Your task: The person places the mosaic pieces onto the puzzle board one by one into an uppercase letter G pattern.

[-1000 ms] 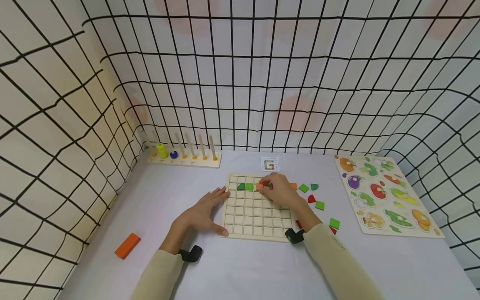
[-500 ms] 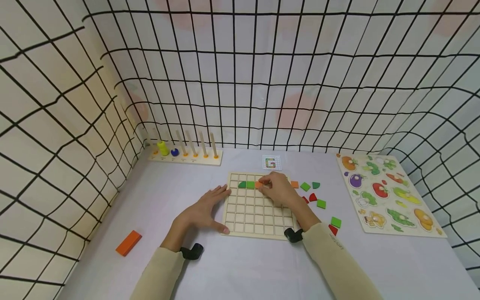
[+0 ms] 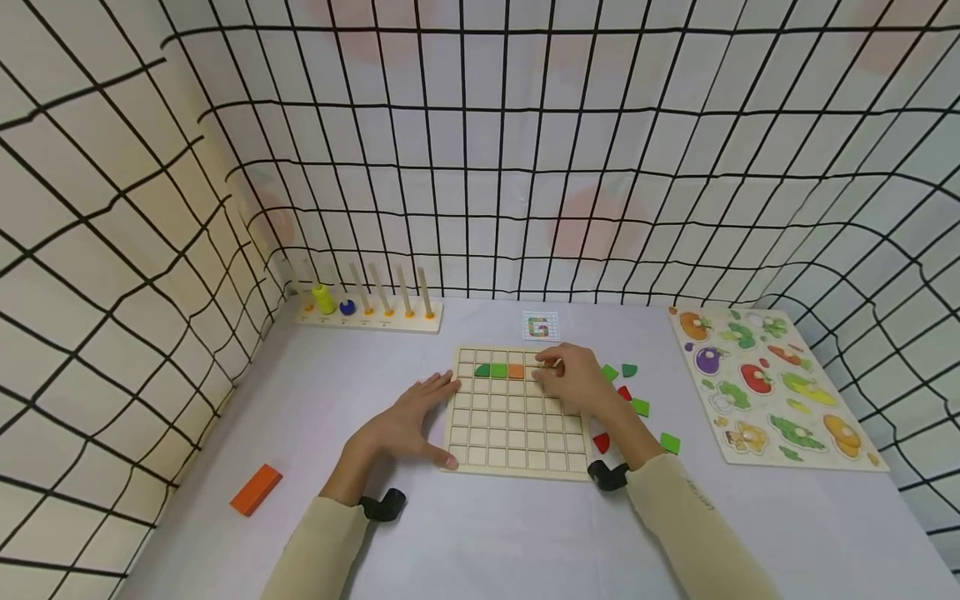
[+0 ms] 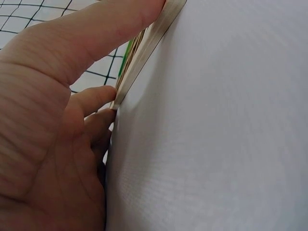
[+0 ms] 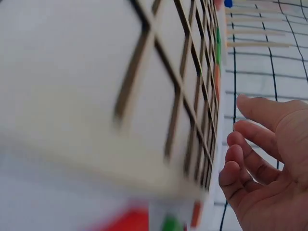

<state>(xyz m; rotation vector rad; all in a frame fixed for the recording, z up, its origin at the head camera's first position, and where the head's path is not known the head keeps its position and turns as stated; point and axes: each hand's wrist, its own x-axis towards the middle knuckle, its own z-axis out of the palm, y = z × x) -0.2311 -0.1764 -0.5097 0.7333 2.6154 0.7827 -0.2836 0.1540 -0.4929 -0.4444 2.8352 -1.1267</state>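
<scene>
A wooden grid board (image 3: 517, 417) lies in the middle of the white table in the head view. In one of its upper rows sit a dark green rounded tile (image 3: 483, 370), a light green square tile (image 3: 498, 371) and an orange square tile (image 3: 516, 372), side by side. My left hand (image 3: 401, 421) touches the board's left side, thumb at the near corner, fingers farther up the edge; the left wrist view shows the digits extended. Over the board's upper right is my right hand (image 3: 581, 383), just right of the orange tile; nothing shows between its loosely bent fingers (image 5: 260, 108).
Loose green tiles (image 3: 670, 443) and red tiles (image 3: 602, 442) lie right of the board. A pattern card (image 3: 541, 326) is behind it. A pegged stand (image 3: 367, 317) stands back left, a vegetable puzzle (image 3: 780, 392) right, an orange block (image 3: 256, 490) front left. Black-lined fabric surrounds the table.
My right hand has let go of the orange tile, which now lies in the row against the light green one, and has moved right. The left hand stays at the board's edge.
</scene>
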